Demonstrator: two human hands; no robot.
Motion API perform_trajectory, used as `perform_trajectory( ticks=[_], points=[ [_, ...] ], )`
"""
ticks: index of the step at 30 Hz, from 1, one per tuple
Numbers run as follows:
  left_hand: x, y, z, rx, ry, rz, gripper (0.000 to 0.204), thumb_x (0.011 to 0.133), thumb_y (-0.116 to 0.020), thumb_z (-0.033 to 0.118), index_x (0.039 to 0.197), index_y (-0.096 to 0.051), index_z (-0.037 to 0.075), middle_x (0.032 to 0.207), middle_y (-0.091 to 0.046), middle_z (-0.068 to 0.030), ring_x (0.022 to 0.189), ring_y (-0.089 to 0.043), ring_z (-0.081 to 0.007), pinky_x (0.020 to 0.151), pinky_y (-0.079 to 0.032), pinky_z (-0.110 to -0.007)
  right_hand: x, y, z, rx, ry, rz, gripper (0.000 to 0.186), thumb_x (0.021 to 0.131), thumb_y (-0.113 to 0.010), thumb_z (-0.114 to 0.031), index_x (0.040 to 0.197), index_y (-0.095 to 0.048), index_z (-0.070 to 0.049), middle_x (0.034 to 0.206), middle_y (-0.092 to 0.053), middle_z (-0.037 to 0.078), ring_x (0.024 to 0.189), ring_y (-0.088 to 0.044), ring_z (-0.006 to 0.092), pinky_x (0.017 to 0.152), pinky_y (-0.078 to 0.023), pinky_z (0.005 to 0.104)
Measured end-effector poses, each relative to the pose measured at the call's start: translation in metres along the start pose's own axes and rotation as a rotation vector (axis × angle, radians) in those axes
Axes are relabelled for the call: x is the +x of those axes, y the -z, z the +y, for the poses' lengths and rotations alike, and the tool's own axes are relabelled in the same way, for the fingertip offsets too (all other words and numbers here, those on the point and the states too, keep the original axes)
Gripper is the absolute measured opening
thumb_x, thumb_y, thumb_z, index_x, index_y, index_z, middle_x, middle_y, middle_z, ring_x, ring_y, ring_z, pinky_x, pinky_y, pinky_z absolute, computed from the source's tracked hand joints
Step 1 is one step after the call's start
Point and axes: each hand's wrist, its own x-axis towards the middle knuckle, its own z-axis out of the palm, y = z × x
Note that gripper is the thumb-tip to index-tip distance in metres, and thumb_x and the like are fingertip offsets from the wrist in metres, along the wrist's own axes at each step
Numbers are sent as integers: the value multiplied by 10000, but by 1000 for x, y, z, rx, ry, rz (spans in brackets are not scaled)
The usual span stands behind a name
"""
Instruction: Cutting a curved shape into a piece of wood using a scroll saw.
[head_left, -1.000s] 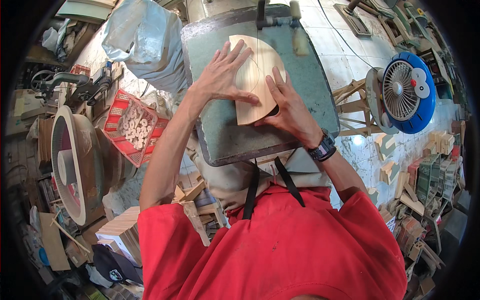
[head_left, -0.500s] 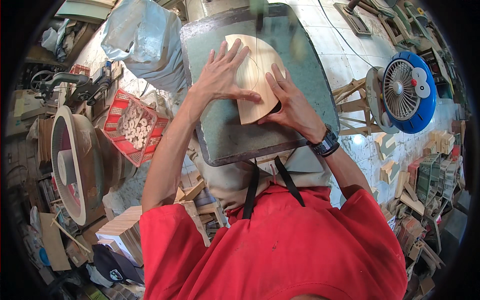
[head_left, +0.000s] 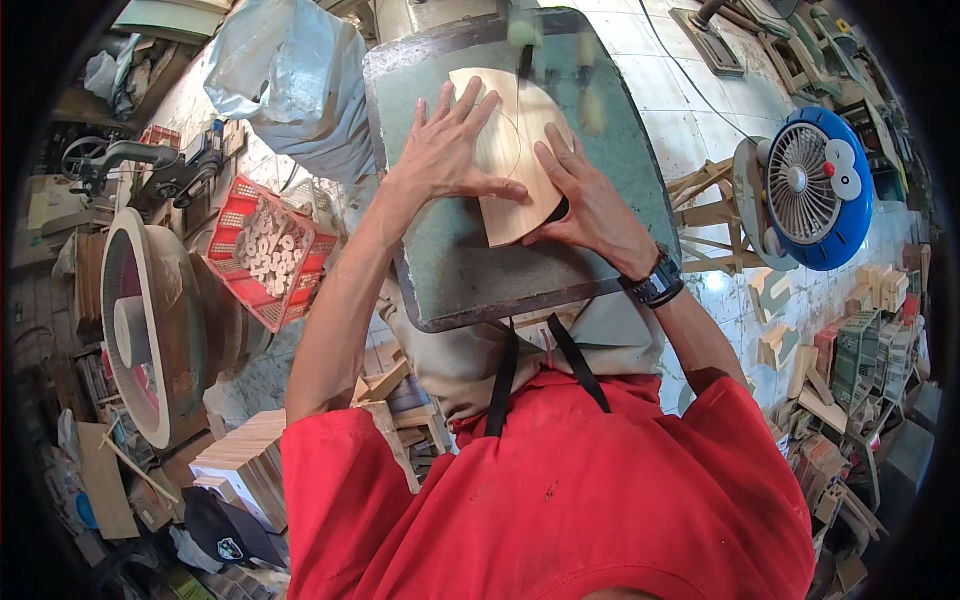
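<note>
A pale wooden board (head_left: pixel 530 170) with a rounded end and a thin drawn curve lies on the dark metal machine table (head_left: pixel 450 285). My left hand (head_left: pixel 450 160) rests on its left part, fingers spread, thumb stretched toward the middle. My right hand (head_left: pixel 590 210) grips the rounded right edge, fingers on top and thumb low near the near corner. At the far end of the board, an upright machine part (head_left: pixel 525 55) with a thin blade line meets the wood; the fittings around it are blurred.
A red crate (head_left: pixel 270 250) of small wooden rings and a large round wooden housing (head_left: pixel 155 330) are left. A blue fan (head_left: pixel 815 190) is right. Bagged material (head_left: pixel 285 90) stands beyond the table's left edge. Wood stacks (head_left: pixel 240 470) and offcuts crowd both sides.
Both hands and the board have shifted slightly, the board's near end moving right and turning a little. The fittings at the table's far end became blurred after the earliest frame.
</note>
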Motion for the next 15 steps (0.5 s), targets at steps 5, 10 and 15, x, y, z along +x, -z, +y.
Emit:
perform_trajectory(
  ticks=[5, 10, 15],
  points=[
    [-3, -2, 1, 20, 17, 22, 1426, 472, -707, 932, 1546, -379, 53, 1633, -274, -213, 1503, -212, -482, 1184, -190, -684, 3, 0, 8, 27, 65, 5, 1188, 588, -921, -484, 1544, -360, -56, 1641, -237, 223, 1495, -236, 470, 1185, -348, 490],
    [-3, -2, 3, 36, 32, 44, 1413, 497, -687, 940, 1545, -375, 44, 1624, -281, -234, 1501, -214, -488, 1182, -180, -687, 5, 3, 14, 44, 92, -3, 1195, 576, -931, -468, 1553, -357, -88, 1640, -245, 219, 1499, -235, 463, 1191, -345, 482],
    [-4, 0, 9, 55, 75, 5, 1380, 547, -698, 913, 1564, -339, 52, 1644, -242, -220, 1520, -174, -465, 1190, -155, -680, 8, 10, 17, 8, 136, -32, 1155, 615, -889, -544, 1476, -404, 55, 1569, -316, 318, 1443, -310, 515, 1222, -276, 501]
  ],
)
